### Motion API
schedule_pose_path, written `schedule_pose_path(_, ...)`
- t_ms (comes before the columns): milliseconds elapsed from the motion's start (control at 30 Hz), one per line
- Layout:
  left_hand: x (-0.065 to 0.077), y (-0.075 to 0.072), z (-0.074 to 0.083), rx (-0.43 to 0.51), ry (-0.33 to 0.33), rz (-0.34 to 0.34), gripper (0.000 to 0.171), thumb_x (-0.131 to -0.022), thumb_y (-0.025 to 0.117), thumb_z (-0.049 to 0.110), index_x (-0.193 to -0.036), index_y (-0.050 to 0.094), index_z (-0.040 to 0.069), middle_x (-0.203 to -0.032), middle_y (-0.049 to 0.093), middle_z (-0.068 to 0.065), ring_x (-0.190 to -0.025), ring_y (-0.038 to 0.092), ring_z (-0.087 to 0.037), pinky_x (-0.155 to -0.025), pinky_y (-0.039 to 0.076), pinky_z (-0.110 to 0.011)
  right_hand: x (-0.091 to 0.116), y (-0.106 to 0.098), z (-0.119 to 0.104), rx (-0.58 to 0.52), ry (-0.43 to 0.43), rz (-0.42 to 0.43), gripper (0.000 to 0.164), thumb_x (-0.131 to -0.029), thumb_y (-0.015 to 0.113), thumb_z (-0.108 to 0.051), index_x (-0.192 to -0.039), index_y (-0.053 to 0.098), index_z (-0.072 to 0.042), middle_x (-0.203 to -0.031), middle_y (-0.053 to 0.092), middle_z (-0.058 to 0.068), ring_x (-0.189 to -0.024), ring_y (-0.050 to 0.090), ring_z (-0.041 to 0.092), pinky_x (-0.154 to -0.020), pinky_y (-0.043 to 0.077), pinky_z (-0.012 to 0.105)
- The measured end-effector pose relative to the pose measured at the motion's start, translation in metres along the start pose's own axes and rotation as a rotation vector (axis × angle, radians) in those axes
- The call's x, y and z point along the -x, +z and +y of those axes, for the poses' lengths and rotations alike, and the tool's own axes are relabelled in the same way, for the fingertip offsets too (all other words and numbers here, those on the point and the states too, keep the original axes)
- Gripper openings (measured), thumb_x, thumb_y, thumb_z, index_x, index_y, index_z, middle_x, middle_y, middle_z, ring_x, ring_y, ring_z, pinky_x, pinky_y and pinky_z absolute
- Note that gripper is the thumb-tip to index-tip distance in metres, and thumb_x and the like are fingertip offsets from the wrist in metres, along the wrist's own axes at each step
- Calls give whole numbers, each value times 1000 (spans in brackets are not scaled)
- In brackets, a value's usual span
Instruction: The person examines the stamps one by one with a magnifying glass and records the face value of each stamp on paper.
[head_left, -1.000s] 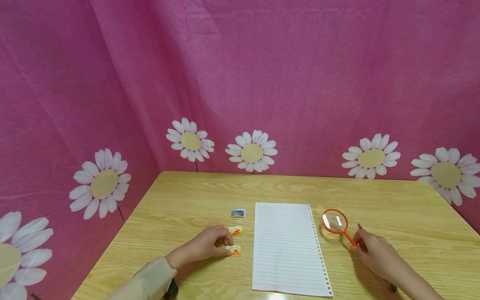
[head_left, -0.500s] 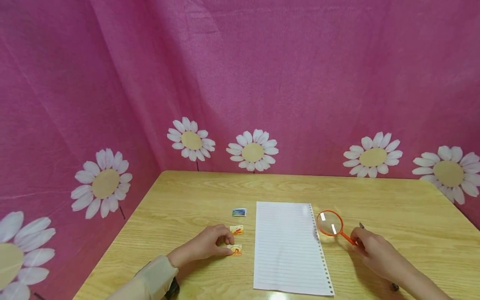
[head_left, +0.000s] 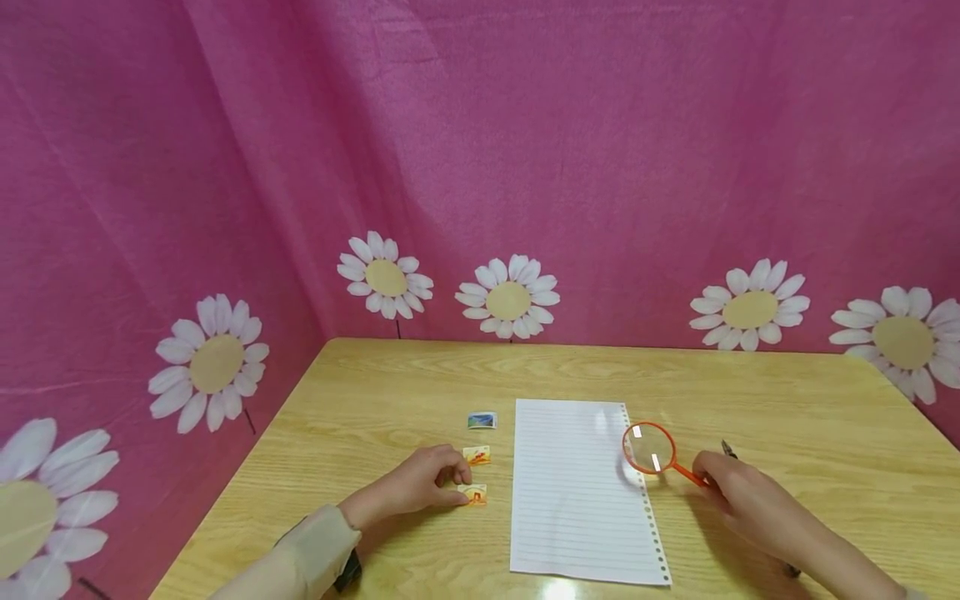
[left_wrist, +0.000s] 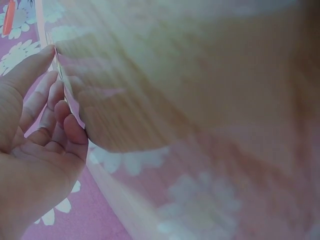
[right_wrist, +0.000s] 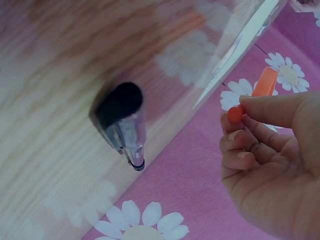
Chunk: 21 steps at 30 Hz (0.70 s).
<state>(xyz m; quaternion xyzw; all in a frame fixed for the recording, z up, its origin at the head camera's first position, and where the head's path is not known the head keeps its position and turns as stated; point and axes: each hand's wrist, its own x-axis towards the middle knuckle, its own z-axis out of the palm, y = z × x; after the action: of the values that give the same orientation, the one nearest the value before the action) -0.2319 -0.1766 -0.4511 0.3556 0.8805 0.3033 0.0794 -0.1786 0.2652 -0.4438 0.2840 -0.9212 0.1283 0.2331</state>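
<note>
My right hand [head_left: 753, 508] pinches the orange handle of a magnifying glass [head_left: 674, 464]. Its round lens hovers over the punched right edge of a lined sheet of paper [head_left: 581, 500]. In the right wrist view thumb and fingers meet on the handle's end [right_wrist: 235, 114]. My left hand [head_left: 420, 482] rests on the table, its thumb touching the nearest of three small stamps, an orange-yellow one [head_left: 476, 494]. Beyond it lie another orange-yellow stamp [head_left: 477, 455] and a blue-green one [head_left: 482, 421]. The left wrist view shows loosely bent fingers [left_wrist: 55, 105] at the table's surface.
A pen [right_wrist: 125, 125] with a clip lies on the table beneath the right hand, mostly hidden from the head camera. The wooden table [head_left: 397, 375] ends against a pink cloth [head_left: 600, 167] printed with daisies, behind and at the left.
My right hand has carried the magnifying glass leftward, from beside the paper to over its right edge. The left hand stays by the nearest stamp; the head view has shifted slightly.
</note>
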Motion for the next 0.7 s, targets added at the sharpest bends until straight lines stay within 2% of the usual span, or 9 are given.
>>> schedule_pose_path(233, 0, 1, -2, -2, -2, 0, 16, -84, 76, 18, -92, 65, 10, -86, 60, -4, -68, 41, 0, -63, 37, -14, -3, 2, 0, -12, -33, -13, 35, -70, 80, 2, -80, 53, -18, -73, 40, -17, -68, 34, -5, -59, 33, 16)
schedule_pose_path(467, 0, 0, -2, -2, -8, 1, 17, -84, 77, 19, -92, 65, 10, -85, 60, -3, -68, 41, -1, -64, 36, -14, -6, 6, -1, -26, -116, 29, 41, -63, 80, 6, -79, 51, -18, -74, 41, -18, -70, 34, -6, -59, 30, 11)
schedule_pose_path(700, 0, 0, -2, 2, -9, -6, 16, -85, 76, 19, -93, 66, 10, -87, 60, -3, -68, 41, -2, -64, 36, -15, -11, 5, -6, -57, -114, -23, 39, -69, 76, 8, -80, 50, -19, -73, 38, -19, -70, 34, -6, -60, 31, 14)
